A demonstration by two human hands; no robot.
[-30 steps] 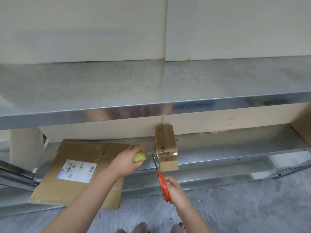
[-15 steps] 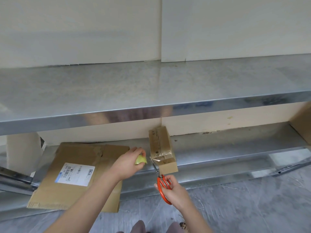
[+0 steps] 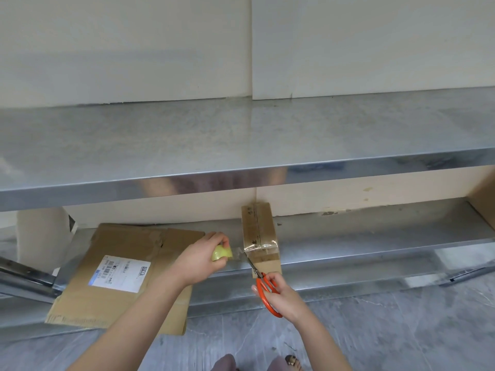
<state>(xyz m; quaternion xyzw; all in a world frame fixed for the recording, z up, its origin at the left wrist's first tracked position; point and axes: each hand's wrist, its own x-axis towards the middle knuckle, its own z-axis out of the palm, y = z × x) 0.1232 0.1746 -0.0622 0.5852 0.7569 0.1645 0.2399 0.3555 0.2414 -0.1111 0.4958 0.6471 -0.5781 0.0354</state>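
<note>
Gripping a small yellow-green tape roll [image 3: 221,253] at lower centre, the left hand [image 3: 197,261] stretches clear tape [image 3: 238,255] to the brown cardboard box [image 3: 261,234] on the lower steel shelf [image 3: 375,236]. The right hand [image 3: 282,294] holds orange-handled scissors [image 3: 263,286], blades at this tape beside the box. Lower left, the white label [image 3: 120,273] on a flattened carton [image 3: 128,239] is too small to read.

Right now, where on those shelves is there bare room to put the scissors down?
The lower shelf is bare from the taped box right to the cardboard panel at the edge; the upper shelf is bare throughout. Crowded: the gap between flat cardboard and box, where the left hand holds the tape roll.
</note>
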